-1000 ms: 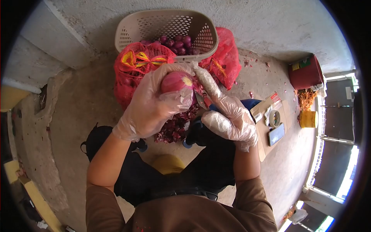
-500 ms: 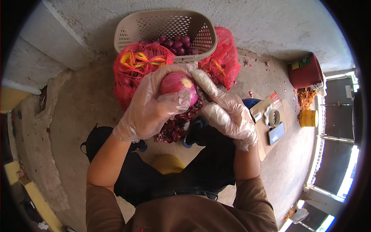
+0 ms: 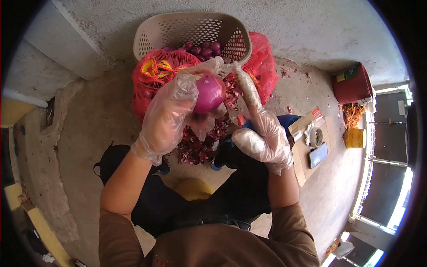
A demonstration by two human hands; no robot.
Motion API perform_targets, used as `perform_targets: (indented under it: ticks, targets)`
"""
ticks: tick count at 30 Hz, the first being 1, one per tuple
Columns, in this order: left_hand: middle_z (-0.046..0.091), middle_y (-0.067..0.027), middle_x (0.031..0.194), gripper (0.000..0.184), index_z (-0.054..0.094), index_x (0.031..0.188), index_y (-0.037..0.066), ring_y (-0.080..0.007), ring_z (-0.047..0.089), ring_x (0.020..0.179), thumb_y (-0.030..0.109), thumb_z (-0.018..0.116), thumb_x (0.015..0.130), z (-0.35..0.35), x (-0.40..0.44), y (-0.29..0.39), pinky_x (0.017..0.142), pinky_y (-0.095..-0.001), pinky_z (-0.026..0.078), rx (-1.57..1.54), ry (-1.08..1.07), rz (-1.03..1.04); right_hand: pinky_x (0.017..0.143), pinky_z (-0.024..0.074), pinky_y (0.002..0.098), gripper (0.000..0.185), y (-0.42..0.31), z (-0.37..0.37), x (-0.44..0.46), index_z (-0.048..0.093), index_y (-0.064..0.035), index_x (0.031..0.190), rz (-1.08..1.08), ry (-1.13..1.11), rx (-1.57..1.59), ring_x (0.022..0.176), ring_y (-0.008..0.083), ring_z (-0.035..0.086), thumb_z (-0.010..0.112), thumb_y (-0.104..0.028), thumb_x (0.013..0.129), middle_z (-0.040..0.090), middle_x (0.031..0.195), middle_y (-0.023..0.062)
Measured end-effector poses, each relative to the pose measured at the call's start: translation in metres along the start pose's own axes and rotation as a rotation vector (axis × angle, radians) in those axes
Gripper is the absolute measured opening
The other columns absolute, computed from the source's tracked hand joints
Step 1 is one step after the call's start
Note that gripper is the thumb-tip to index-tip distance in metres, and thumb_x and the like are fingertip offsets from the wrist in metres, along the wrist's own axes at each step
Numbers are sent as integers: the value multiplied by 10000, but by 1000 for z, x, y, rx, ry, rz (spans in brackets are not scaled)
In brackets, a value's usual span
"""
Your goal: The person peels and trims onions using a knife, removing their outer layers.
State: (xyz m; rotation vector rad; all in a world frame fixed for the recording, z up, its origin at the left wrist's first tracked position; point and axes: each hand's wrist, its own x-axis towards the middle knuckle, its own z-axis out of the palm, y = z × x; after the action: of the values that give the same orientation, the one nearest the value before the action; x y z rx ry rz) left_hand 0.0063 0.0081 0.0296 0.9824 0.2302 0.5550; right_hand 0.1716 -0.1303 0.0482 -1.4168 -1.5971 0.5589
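Observation:
My left hand, in a clear plastic glove, grips a smooth, shiny purple-red onion in front of me. My right hand, gloved the same way, is apart from the onion on its right side, with index finger and thumb spread. A small piece of red onion skin shows in the gap by that thumb; whether it touches the glove I cannot tell. Below both hands a heap of dark red onion skins lies on the floor between my feet.
A beige perforated basket holding several onions stands against the wall. Red mesh bags flank it. On the right are cardboard with a tape roll and phone, a yellow container and a dark red bucket.
The onion has turned in my left hand, so its pale root end no longer faces me. My right hand has come away from it, its fingers now spread.

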Motion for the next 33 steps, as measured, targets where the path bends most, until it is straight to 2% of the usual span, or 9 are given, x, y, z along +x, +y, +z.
perform_targets:
  ticks: [2, 11, 14, 17, 20, 23, 27, 30, 33]
  targets:
    - [559, -168, 1328, 718, 386, 1445, -24, -242, 619, 1138, 412, 577, 907, -1, -1, 2, 987, -391, 508, -11, -35, -74, 859, 510, 422, 801, 2, -1, 1, 218, -66, 1565, -28, -37, -52, 1028, 452, 624, 644, -227, 905, 547, 1340, 245]
    - [467, -174, 1447, 734, 358, 1460, -8, -276, 560, 1246, 419, 585, 908, 2, -2, -4, 1064, -431, 466, -9, -39, -76, 753, 534, 396, 634, 0, -3, 3, 360, -99, 1522, 31, -103, -30, 843, 401, 668, 605, -198, 946, 650, 1156, 223]
    - [519, -162, 1385, 769, 369, 1454, -1, -276, 578, 1211, 488, 593, 904, 0, -4, -3, 1028, -427, 486, 45, -59, -122, 1012, 434, 335, 630, 0, -2, 3, 409, 28, 1468, 131, -55, 15, 1163, 282, 640, 614, -199, 917, 604, 1334, 197]
    - [578, -152, 1302, 795, 377, 1452, 9, -275, 605, 1151, 544, 581, 901, -2, -6, -3, 964, -417, 514, -7, -112, -184, 905, 508, 347, 589, 14, 2, 3, 392, -85, 1505, 11, 57, 19, 1070, 334, 674, 575, -167, 951, 588, 1347, 181]
    - [638, -110, 1164, 505, 458, 1369, -13, -175, 667, 966, 278, 494, 958, 6, -4, -5, 814, -294, 553, -277, -24, -120, 996, 456, 347, 673, 3, -1, -1, 311, -74, 1539, 216, 42, 234, 1232, 336, 596, 581, -214, 938, 528, 1432, 178]
    - [617, -101, 1214, 514, 444, 1396, -4, -193, 658, 1011, 261, 494, 958, 11, -4, -4, 848, -319, 558, -313, 19, -76, 1058, 415, 360, 842, 7, -2, 2, 154, -67, 1578, 120, 3, 64, 1329, 396, 479, 624, -277, 911, 433, 1502, 208]
    - [610, -170, 1204, 662, 363, 1462, 19, -292, 659, 1039, 438, 502, 969, 7, -3, -4, 912, -423, 535, -40, 3, -125, 1094, 393, 370, 868, 6, -1, 2, 125, -47, 1574, 4, -53, -23, 1403, 382, 362, 638, -276, 912, 252, 1599, 202]
    - [608, -169, 1200, 642, 345, 1465, 18, -289, 664, 1036, 422, 486, 986, 8, -2, -9, 871, -410, 569, -4, -18, -99, 1043, 439, 387, 858, 1, 2, 2, 126, -47, 1574, 43, -50, 10, 1341, 404, 443, 637, -259, 918, 307, 1573, 202]
    - [594, -166, 1221, 634, 323, 1469, 14, -283, 664, 1042, 413, 471, 1000, 9, -2, -8, 837, -399, 599, -7, -46, -97, 1025, 422, 378, 808, -4, 6, 1, 225, -3, 1551, 125, -9, 73, 1222, 341, 584, 611, -298, 905, 499, 1428, 234]
